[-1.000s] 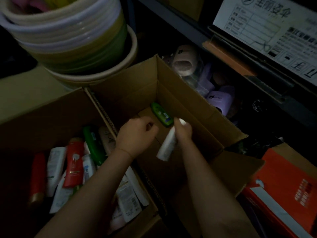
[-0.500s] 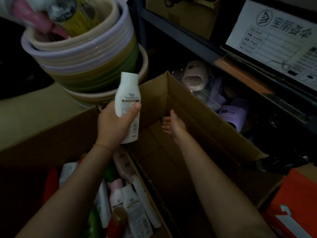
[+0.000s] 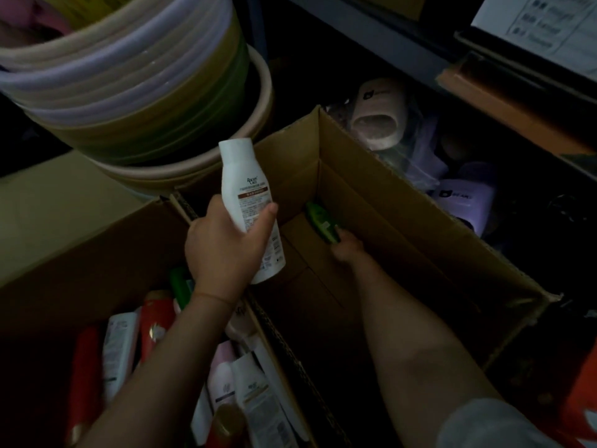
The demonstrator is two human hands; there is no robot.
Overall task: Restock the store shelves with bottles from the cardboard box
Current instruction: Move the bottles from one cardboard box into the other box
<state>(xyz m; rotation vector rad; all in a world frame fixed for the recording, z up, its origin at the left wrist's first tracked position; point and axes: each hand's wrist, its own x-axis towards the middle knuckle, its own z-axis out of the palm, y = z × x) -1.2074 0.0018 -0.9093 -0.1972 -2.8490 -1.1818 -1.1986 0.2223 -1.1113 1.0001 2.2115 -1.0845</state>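
**Two bottles in play: white one up in your L hand, green one at the box floor**

Head view (only cam): Your left hand point(image 3: 226, 244) has the white bottle point(image 3: 247, 202) wrapped round its lower body, thumb across the label side, fingers curled behind. It's held cap-up, tilted a bit, above the edge between the two boxes. Grip is full and closed on it; nothing loose.

Your right hand point(image 3: 347, 245) is down inside the near-empty cardboard box point(image 3: 403, 202), at the green bottle point(image 3: 321, 221) lying against the far inner wall. Fingers sit at the bottle's lower end, but it's dark and they're partly hidden, so I can't tell if you've closed on it yet or are just touching.

Handling, my read: both look like rigid plastic toiletry bottles, prob. moderate weight if full, not fragile. Smooth sides + glossy label = a bit slippery, so take the green one round the mid-body, not the cap end. It lies flat in the corner; roll it off the wall first to get fingers under.

The second box point(image 3: 80, 253) to your left holds more stock: red, white, pink bottles in a heap. The stacked basins point(image 3: 129, 92) sit behind it; shelf point(image 3: 371, 37) w/ wrapped goods is to the right, past the box.
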